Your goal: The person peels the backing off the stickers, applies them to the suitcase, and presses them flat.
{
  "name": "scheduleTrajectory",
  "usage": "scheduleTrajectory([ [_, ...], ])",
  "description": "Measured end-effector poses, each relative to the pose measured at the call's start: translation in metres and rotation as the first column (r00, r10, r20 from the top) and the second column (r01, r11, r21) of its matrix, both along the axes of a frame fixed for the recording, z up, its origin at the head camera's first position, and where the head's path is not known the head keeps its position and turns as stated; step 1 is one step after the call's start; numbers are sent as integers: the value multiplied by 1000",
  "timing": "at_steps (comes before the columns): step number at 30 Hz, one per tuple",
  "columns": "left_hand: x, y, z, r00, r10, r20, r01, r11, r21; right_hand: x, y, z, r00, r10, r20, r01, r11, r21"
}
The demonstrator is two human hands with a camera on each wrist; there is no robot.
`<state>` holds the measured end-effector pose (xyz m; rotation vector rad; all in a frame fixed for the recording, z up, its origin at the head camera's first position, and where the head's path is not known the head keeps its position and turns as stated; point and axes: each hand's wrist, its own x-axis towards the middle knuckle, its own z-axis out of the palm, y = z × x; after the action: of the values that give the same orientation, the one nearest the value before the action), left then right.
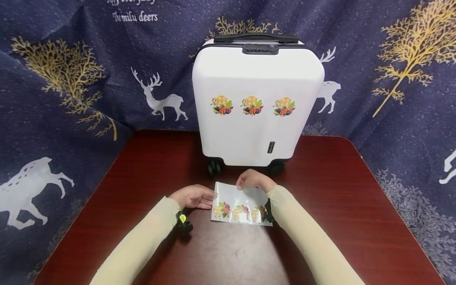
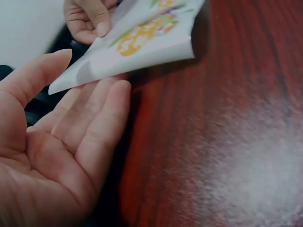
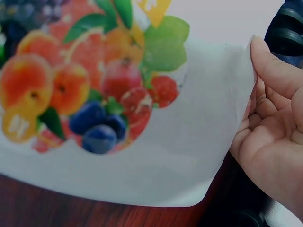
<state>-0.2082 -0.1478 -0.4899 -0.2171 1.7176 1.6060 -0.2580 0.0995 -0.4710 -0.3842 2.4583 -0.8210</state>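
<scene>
A white, glossy sticker sheet (image 1: 227,194) has three fruit-print stickers (image 1: 245,212) along its near side, while its far part is blank. My right hand (image 1: 253,180) pinches the sheet's far edge between thumb and curled fingers; in the right wrist view the thumb (image 3: 274,66) lies along the edge. At the left edge is my left hand (image 1: 195,196), its fingers (image 2: 106,123) stretched out under the sheet and its thumb held apart from it. The sheet curves up over the table in the left wrist view.
Behind the hands stands a white suitcase (image 1: 246,136) on black wheels (image 1: 215,166), with fruit stickers (image 1: 252,105) in a row of three across its front. Everything rests on a dark red wooden table (image 1: 338,190). A blue cloth (image 1: 164,51) with deer and trees hangs behind.
</scene>
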Motion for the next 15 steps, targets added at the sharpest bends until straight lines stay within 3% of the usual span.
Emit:
scheduleTrajectory([
  [15,1,2,-7,999,-32,-10,31,996,-85,3,-1,3,991,100,-90,-97,995,36],
])
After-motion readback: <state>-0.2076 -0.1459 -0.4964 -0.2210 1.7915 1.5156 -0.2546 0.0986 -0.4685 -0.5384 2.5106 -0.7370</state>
